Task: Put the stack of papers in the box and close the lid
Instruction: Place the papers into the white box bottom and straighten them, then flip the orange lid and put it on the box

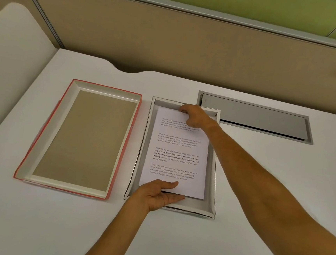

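Note:
A stack of white printed papers (178,154) lies inside the open white box (213,172) at the middle of the desk. My left hand (158,193) holds the stack's near edge, thumb on top and fingers underneath. At the far edge my right hand (194,115) grips the stack with curled fingers. The box lid (81,136), red outside with a brown inner face, lies upside down to the left of the box, apart from it.
A grey cable hatch (255,118) is set into the white desk (173,239) behind and right of the box. A tan partition wall (170,42) runs along the desk's far edge. A second desk surface adjoins on the left.

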Demonstrator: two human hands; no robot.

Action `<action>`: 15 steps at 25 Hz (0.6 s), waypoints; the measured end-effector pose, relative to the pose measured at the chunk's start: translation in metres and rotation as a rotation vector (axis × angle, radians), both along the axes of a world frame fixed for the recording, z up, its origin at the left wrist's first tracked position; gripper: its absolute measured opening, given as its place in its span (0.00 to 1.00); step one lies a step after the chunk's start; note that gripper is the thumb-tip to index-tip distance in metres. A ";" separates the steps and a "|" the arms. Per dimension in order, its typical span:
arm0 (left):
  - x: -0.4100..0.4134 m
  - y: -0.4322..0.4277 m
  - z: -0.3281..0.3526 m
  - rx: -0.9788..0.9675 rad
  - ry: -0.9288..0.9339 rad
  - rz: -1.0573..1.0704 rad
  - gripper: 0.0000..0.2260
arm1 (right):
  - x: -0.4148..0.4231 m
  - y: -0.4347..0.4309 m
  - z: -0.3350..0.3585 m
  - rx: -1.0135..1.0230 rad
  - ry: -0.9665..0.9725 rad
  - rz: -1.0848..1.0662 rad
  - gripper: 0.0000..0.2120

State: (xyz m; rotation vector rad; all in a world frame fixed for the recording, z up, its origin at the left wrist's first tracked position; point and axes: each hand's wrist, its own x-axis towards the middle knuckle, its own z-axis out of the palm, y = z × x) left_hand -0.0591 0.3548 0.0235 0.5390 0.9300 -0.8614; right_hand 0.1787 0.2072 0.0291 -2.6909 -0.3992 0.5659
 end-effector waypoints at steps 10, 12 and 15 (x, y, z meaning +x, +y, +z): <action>0.013 0.083 0.074 0.564 -0.622 -0.175 0.30 | -0.040 0.054 0.060 0.562 -0.040 -0.284 0.29; 0.035 0.123 0.082 0.963 -0.768 -0.092 0.24 | -0.071 0.081 0.062 0.779 0.081 -0.385 0.27; 0.064 0.190 0.070 1.230 -0.867 0.054 0.20 | -0.111 0.117 0.050 0.922 0.267 -0.471 0.29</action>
